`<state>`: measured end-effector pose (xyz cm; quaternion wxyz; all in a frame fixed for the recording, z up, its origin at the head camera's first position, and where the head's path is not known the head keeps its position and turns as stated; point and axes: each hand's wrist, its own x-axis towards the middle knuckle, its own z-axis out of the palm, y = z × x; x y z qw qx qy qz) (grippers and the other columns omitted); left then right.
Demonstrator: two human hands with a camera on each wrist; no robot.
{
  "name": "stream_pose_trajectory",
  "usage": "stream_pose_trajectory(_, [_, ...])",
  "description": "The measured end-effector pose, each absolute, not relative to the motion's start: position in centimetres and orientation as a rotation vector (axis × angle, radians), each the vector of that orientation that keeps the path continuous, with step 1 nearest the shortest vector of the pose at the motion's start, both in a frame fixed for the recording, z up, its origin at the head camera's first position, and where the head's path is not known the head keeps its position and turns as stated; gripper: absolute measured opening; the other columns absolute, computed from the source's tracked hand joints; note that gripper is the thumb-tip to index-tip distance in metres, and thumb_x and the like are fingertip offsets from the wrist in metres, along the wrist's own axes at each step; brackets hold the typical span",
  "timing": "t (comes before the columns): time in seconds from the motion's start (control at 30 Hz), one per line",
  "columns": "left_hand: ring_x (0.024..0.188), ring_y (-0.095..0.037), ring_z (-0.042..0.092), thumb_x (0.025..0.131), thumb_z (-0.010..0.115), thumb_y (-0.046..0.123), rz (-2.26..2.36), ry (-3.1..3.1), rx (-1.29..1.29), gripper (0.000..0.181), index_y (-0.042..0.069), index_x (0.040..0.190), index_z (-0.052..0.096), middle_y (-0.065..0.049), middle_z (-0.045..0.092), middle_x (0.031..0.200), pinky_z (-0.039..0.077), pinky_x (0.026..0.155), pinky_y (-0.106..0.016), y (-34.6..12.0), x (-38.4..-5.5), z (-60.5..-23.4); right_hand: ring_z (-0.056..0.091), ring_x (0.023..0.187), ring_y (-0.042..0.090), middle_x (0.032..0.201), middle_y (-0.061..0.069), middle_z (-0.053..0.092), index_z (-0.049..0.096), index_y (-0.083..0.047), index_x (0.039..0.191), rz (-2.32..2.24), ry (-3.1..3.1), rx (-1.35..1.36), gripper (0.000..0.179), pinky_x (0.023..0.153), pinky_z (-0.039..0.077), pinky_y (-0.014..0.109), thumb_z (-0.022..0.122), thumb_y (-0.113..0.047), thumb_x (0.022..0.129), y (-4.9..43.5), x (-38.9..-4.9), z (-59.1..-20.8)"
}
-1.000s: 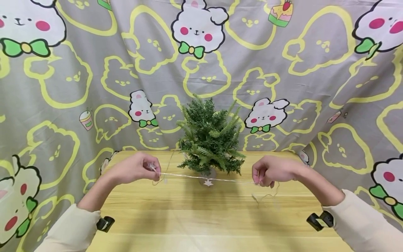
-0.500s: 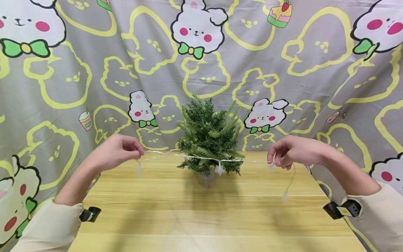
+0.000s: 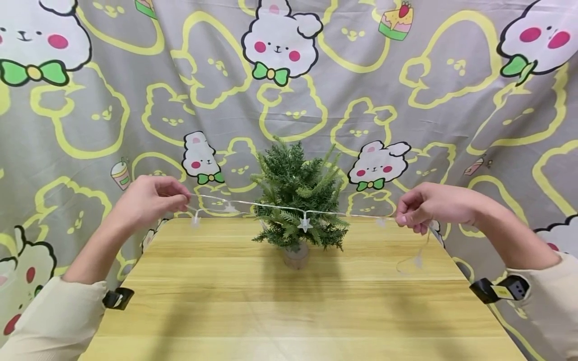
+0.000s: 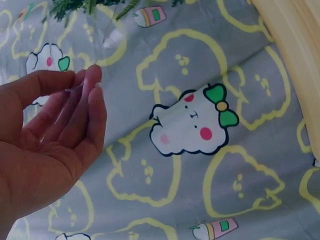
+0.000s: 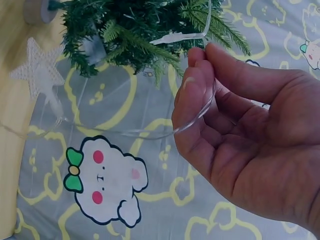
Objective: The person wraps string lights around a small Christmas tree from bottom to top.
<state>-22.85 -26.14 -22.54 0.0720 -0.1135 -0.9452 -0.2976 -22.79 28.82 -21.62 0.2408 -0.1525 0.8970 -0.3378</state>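
Far side and both flanks are closed off by a grey fabric curtain printed with yellow outlines and white rabbits (image 3: pixel 180 30). Before it, a pale wood-grain table (image 3: pixel 271 321) is seen; near its far edge a small green artificial tree (image 3: pixel 298 190) is stood upright in a round pale pot (image 3: pixel 296 256). A clear string of lights (image 3: pixel 280 206) is stretched across the tree's near side, pinched at the left by the left hand (image 3: pixel 151 200) and at the right by the right hand (image 3: pixel 440 205), thumb and fingertips closed narrow in each. A clear plastic star (image 3: pixel 305 221) is hung mid-span. Since a second ago the string has been raised from pot level to the lower branches, and the hands spread wider; draping height seems reached. Contact with needles cannot be told.
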Motion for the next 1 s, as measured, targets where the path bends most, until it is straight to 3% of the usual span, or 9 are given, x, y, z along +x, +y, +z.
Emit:
stream_pose_trajectory(0.23, [0.078, 0.001, 0.071, 0.099, 0.067, 0.025, -1.034, -2.693, -0.188, 0.023, 0.005, 0.109, 0.072, -0.004, 0.079, 0.096, 0.055, 0.07, -0.016, -25.4, -23.5, -21.9, 0.058, 0.073, 0.019, 0.082, 0.008, 0.058, 0.063, 0.002, 0.097, -0.942, 2.414, -0.463, 0.014, 0.068, 0.055, 0.032, 0.066, -0.011, 0.095, 29.5, -22.9, -21.7])
stream_pose_trajectory(0.67, [0.078, 0.004, 0.071, 0.096, 0.071, 0.023, -1.139, -2.588, -0.174, 0.026, 0.003, 0.113, 0.071, 0.008, 0.079, 0.09, 0.054, 0.072, -0.012, -24.7, -23.3, -21.4, 0.061, 0.079, 0.022, 0.086, 0.009, 0.06, 0.063, 0.001, 0.099, -0.93, 2.404, -0.5, 0.013, 0.075, 0.054, 0.034, 0.064, -0.012, 0.097, 30.8, -23.1, -22.0])
stream_pose_trajectory(1.0, [0.085, -0.003, 0.071, 0.099, 0.067, 0.025, -1.02, -2.881, -0.329, 0.024, 0.006, 0.113, 0.07, -0.002, 0.078, 0.102, 0.055, 0.074, -0.022, -25.8, -21.9, -21.0, 0.06, 0.08, 0.02, 0.09, 0.008, 0.061, 0.062, 0.002, 0.108, -0.923, 2.428, -0.448, 0.015, 0.075, 0.052, 0.033, 0.06, -0.006, 0.095, 32.2, -22.9, -21.6])
